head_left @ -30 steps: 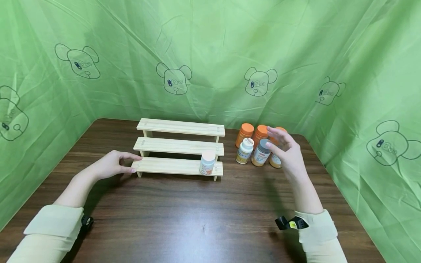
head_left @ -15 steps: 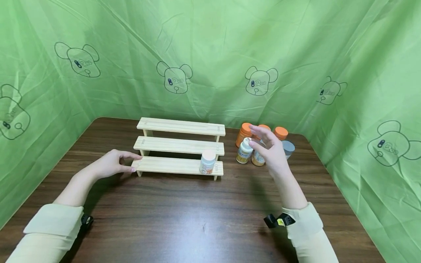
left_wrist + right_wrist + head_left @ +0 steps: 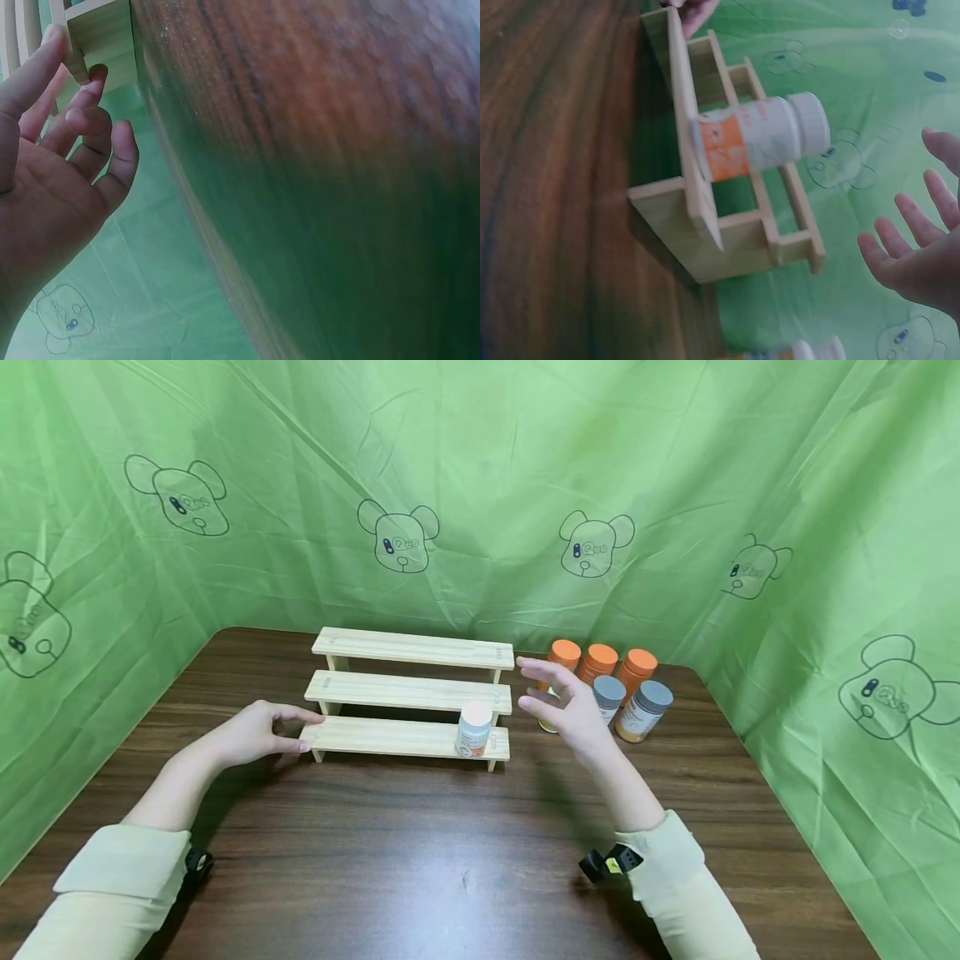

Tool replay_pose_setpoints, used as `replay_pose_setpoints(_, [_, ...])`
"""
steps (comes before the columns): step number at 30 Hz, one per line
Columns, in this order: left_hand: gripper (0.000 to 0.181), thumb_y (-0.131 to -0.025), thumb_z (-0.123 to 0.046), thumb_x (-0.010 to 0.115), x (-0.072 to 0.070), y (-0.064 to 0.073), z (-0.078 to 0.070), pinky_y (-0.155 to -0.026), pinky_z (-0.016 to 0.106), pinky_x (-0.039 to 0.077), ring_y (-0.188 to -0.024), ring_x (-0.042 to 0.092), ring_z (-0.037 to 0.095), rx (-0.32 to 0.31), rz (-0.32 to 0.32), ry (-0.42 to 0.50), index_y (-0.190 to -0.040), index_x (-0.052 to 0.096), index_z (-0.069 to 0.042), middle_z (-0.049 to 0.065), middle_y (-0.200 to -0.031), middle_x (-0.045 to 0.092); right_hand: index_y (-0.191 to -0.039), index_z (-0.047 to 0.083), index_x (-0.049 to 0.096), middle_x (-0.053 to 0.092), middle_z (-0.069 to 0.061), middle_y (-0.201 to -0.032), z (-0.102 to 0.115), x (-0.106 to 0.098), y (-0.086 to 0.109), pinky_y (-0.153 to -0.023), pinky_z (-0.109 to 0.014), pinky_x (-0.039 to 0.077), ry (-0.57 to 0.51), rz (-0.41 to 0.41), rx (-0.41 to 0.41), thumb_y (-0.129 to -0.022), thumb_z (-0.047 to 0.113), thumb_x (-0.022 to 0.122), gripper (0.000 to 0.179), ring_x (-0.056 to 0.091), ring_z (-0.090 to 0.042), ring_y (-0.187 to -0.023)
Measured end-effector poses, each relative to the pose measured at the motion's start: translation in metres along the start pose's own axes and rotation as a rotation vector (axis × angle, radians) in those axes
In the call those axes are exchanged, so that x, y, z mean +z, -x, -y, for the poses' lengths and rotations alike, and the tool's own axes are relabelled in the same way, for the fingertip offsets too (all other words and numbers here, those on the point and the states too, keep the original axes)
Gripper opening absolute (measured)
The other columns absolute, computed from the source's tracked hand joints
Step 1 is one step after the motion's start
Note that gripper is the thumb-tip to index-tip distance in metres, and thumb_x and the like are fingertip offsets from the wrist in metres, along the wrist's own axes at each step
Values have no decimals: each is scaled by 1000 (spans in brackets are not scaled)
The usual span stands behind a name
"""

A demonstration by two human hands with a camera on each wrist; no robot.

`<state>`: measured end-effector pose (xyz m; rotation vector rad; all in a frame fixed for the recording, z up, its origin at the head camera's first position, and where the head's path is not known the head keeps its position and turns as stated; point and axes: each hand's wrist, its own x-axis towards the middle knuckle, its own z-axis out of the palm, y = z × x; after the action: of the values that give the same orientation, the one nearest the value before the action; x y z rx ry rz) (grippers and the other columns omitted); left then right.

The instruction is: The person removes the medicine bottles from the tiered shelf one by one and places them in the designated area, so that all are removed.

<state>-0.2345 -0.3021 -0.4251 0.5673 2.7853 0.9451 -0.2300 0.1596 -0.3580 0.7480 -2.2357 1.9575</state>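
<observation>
A three-tier wooden display stand (image 3: pixel 405 739) stands on the table. My left hand (image 3: pixel 251 737) pinches the left end of its lowest tier, thumb on one side and fingers on the other; the left wrist view shows the left hand (image 3: pixel 64 161) at the board's edge. Upright near the right end of that tier is a white pill bottle (image 3: pixel 473 733) with an orange-and-white label (image 3: pixel 724 146). My right hand (image 3: pixel 573 714) hovers right of the stand with fingers spread, holding nothing. It hides most of a white-capped bottle (image 3: pixel 549 725) behind it.
Several bottles stand at the back right: orange-capped ones (image 3: pixel 637 667) in the rear row, grey-capped ones (image 3: pixel 643 714) in front. A green printed cloth (image 3: pixel 480 485) encloses the dark wooden table (image 3: pixel 420 843) at the back and sides.
My right hand has moved left from above the grey-capped bottles toward the stand, uncovering them. My left hand, the stand and the white bottle on it have stayed put.
</observation>
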Motion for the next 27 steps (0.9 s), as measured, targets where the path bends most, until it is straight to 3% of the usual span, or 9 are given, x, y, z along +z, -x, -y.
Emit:
replay_pose_setpoints(8, [45, -78, -30, 76, 0, 0, 0, -55, 25, 35, -58, 39, 10, 12, -6, -4, -120, 66, -17, -1, -66, 53, -129, 7, 54, 51, -12, -135, -16, 20, 0, -102, -51, 37, -12, 77, 59, -83, 4, 69, 48, 43, -35, -127])
replay_pose_setpoints(13, [46, -78, -32, 76, 0, 0, 1, -54, 25, 35, -58, 38, 10, 7, -9, -3, -120, 66, -18, -1, -66, 51, -128, 2, 54, 51, -14, -135, -26, 30, 0, -101, -55, 36, -35, 126, 52, -83, -2, 68, 47, 42, -37, -127])
replay_pose_setpoints(17, [46, -78, -33, 76, 0, 0, 0, -54, 25, 34, -59, 37, 10, 9, -10, -2, -120, 66, -18, -1, -65, 47, -129, -1, 53, 49, -17, -136, -32, 37, 3, -100, -56, 37, -73, 150, 98, -83, -4, 67, 48, 47, -41, -121])
replay_pose_setpoints(21, [46, -78, -33, 76, 1, 0, 1, -54, 25, 34, -55, 36, 7, 6, -5, 7, -120, 66, -17, -2, -63, 44, -129, 2, 54, 50, -12, -136, -36, 43, 6, -96, -46, 44, -69, 160, 144, -83, -1, 68, 48, 55, -37, -112])
replay_pose_setpoints(27, [46, -78, -32, 76, 0, 0, 0, -57, 25, 36, -57, 39, 8, 12, -3, 8, -121, 66, -16, -2, -68, 54, -124, 5, 58, 55, -9, -130, -41, 46, 7, -87, -32, 50, -55, 158, 168, -83, 2, 69, 42, 60, -22, -100])
